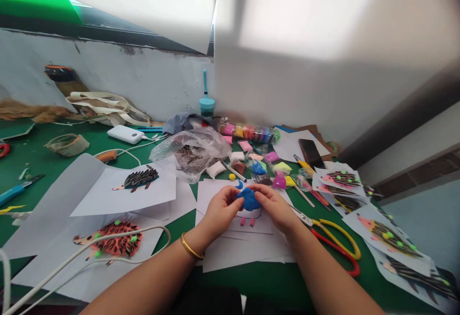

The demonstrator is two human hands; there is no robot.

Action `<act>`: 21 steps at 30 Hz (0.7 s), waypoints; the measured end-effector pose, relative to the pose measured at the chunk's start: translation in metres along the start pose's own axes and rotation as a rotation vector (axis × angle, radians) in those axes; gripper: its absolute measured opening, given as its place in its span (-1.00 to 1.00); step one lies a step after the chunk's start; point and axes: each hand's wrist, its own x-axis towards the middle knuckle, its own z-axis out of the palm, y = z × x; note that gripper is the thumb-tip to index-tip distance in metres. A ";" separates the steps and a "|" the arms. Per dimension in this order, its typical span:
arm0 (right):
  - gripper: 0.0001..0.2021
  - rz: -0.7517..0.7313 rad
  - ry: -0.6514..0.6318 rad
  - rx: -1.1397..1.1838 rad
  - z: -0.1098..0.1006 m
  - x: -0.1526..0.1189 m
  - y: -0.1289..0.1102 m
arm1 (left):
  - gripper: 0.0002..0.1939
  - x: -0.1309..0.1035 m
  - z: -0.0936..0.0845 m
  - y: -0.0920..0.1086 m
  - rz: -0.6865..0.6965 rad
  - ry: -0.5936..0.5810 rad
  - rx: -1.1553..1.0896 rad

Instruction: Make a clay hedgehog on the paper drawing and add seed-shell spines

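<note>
Between my two hands a flattened piece of blue modelling clay [249,200] is held by its edges, above a sheet of white paper [215,193]. My left hand [223,208] pinches its left side with thumb and fingers. On the right side, my right hand [272,204] grips it the same way. Below the clay, small pink clay feet [247,222] show on the paper, along with part of a drawn outline. A blue clay crescent [239,185] and a yellow clay ball [232,176] lie just beyond my fingers. The clay and hands hide the middle of the sheet.
Scissors with red and yellow handles [336,243] lie beside my right forearm. Seed-covered hedgehog pictures rest at left [117,241] and right [390,236]. Beyond my hands are clay packets [282,167] and a plastic bag of seeds [192,154]. A white cable [158,229] crosses the left papers.
</note>
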 end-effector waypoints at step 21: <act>-0.86 -0.347 -0.027 -0.420 0.000 -0.005 -0.011 | -0.51 0.003 -0.006 0.007 -0.184 0.041 -0.171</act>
